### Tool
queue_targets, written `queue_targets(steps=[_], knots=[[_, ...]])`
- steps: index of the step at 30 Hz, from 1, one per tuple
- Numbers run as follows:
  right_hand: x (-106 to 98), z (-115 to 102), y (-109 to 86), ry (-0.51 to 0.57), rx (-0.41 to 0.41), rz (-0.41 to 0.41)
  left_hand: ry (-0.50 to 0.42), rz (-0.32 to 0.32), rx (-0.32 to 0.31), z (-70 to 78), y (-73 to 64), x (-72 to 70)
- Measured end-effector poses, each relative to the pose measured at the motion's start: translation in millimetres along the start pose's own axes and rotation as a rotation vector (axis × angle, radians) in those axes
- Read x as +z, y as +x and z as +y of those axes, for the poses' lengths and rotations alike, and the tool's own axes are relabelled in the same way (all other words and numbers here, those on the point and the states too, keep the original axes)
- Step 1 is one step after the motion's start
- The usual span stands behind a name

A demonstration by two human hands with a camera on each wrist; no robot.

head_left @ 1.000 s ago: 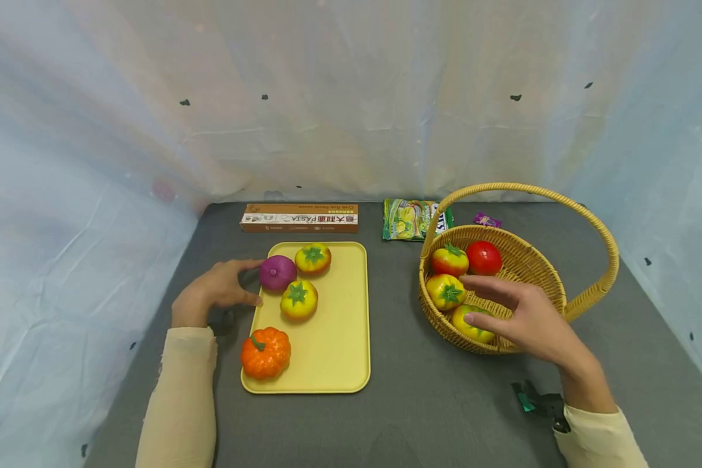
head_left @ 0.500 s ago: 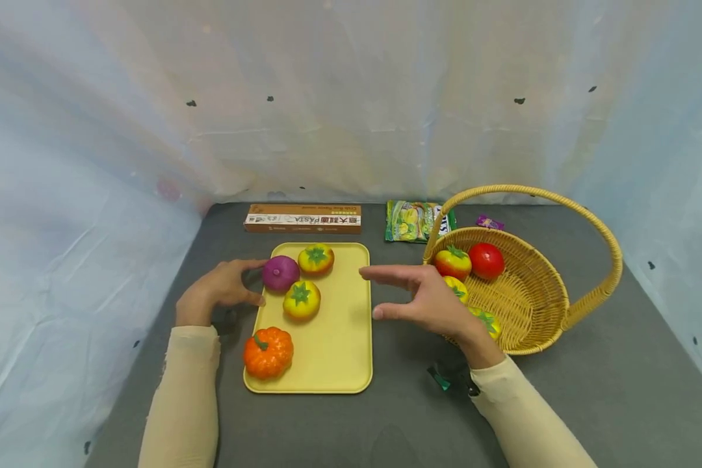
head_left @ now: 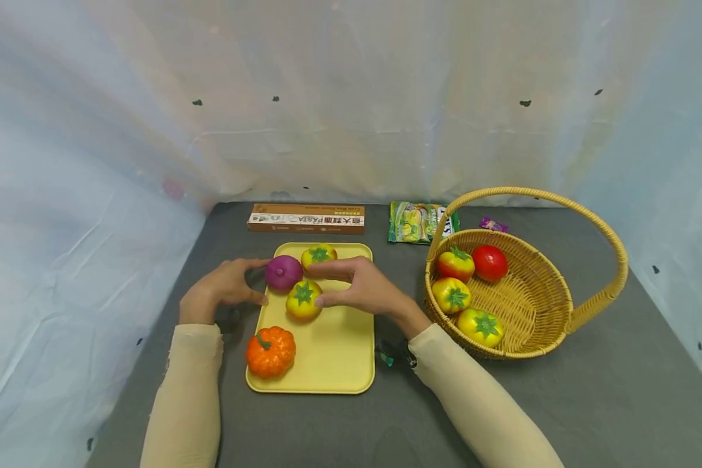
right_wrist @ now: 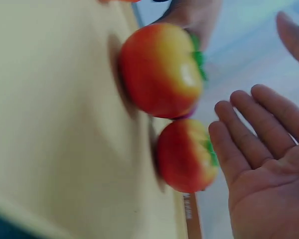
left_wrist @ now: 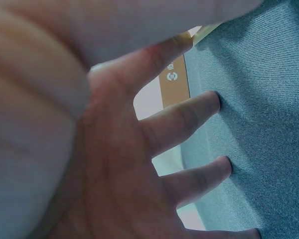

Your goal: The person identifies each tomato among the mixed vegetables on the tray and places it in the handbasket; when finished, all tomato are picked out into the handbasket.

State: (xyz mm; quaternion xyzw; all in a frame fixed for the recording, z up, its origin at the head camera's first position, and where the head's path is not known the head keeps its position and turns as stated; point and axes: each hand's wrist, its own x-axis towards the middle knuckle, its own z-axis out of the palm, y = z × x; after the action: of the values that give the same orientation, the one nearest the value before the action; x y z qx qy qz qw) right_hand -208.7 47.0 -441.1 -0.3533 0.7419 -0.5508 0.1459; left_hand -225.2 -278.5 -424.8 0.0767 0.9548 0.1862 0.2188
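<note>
A yellow tray [head_left: 333, 354] holds a purple onion-like vegetable [head_left: 283, 273], two yellow-red persimmons and an orange pumpkin [head_left: 271, 352]. My left hand [head_left: 223, 286] stands at the tray's left edge, thumb and forefinger spread beside the purple vegetable. In the left wrist view its straight fingertips [left_wrist: 212, 102] come down at the grey cloth. Over the tray, my right hand [head_left: 359, 284] is spread with nothing in its grasp. Its thumb overlaps the near persimmon [head_left: 302, 303] in the head view, and its fingers partly cover the far persimmon [head_left: 318, 255]. The right wrist view shows the palm [right_wrist: 269, 194] apart from both persimmons.
A wicker basket [head_left: 541, 276] with a tall handle stands on the right, holding a red tomato [head_left: 490, 262] and several persimmons. Behind lie a pasta box [head_left: 306, 219], a green snack bag [head_left: 412, 222] and a small purple packet [head_left: 494, 224]. Pale sheets surround the table.
My right hand has moved left from above the basket to over the tray, beside the persimmons. The left hand stays by the purple vegetable. The whole view has shifted slightly.
</note>
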Motion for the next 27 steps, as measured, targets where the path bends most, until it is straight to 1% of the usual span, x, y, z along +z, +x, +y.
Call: queue_targets(steps=[4, 7, 15, 18, 22, 24, 27], knots=[[6.4, 9.7, 12.7, -0.105, 0.080, -0.054, -0.002, -0.002, -0.004, 1.3, -0.2, -0.3], [9.2, 12.1, 16.2, -0.163, 0.111, -0.094, 0.000, -0.004, -0.005, 2.2, -0.1, -0.7], [15.2, 14.9, 16.5, -0.273, 0.088, -0.105, 0.001, -0.009, -0.024, 4.5, -0.2, -2.3], [17.9, 15.4, 17.4, -0.270, 0.078, -0.109, 0.001, -0.009, -0.018, 4.2, -0.3, -2.3], [19.1, 11.3, 14.1, -0.250, 0.094, -0.103, -0.002, -0.007, -0.015, 2.1, 0.6, -0.9], [17.6, 7.5, 8.6, -0.237, 0.108, -0.094, -0.003, -0.007, -0.016, 1.2, 0.9, -0.3], [10.8, -0.8, -5.6, -0.195, 0.116, -0.075, -0.002, -0.005, -0.021, 1.0, 0.0, -0.4]])
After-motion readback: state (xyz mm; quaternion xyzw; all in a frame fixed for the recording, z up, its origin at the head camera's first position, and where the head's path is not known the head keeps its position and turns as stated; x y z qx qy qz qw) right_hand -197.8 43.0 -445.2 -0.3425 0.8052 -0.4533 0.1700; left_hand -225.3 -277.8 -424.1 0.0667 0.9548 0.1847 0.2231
